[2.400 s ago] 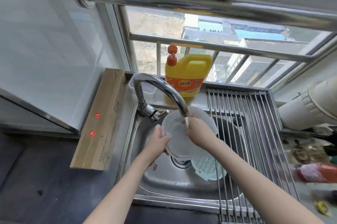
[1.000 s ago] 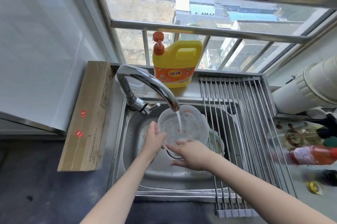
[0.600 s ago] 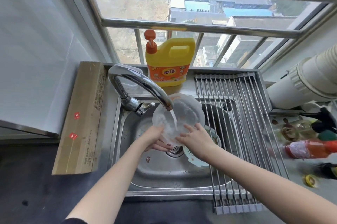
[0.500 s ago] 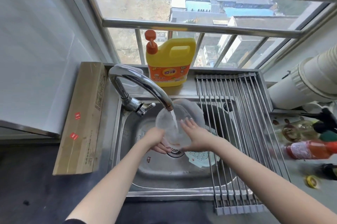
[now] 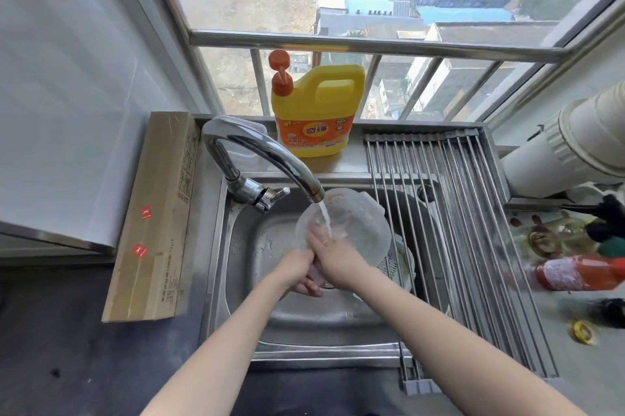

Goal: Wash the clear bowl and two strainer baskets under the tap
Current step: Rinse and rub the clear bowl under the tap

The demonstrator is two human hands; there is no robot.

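Observation:
The clear bowl (image 5: pixel 362 233) is tilted over the sink (image 5: pixel 304 317), and water runs into it from the chrome tap (image 5: pixel 263 158). My left hand (image 5: pixel 297 272) grips the bowl's near edge from below, fingers curled under it. My right hand (image 5: pixel 336 256) reaches over that edge, with its straight fingers pressed on the inside of the bowl in the stream. A pale strainer basket (image 5: pixel 399 263) lies in the sink at the right, partly hidden by the bowl and the rack. I see no second basket.
A roll-up steel drying rack (image 5: pixel 466 246) covers the sink's right side. A yellow detergent jug (image 5: pixel 318 118) stands on the ledge behind the tap. A long cardboard box (image 5: pixel 159 212) lies to the left. A red bottle (image 5: pixel 581 272) and clutter sit on the right counter.
My right hand has moved from the bowl's outside into the bowl under the stream. My left hand has slid from the bowl's left side to under its near edge.

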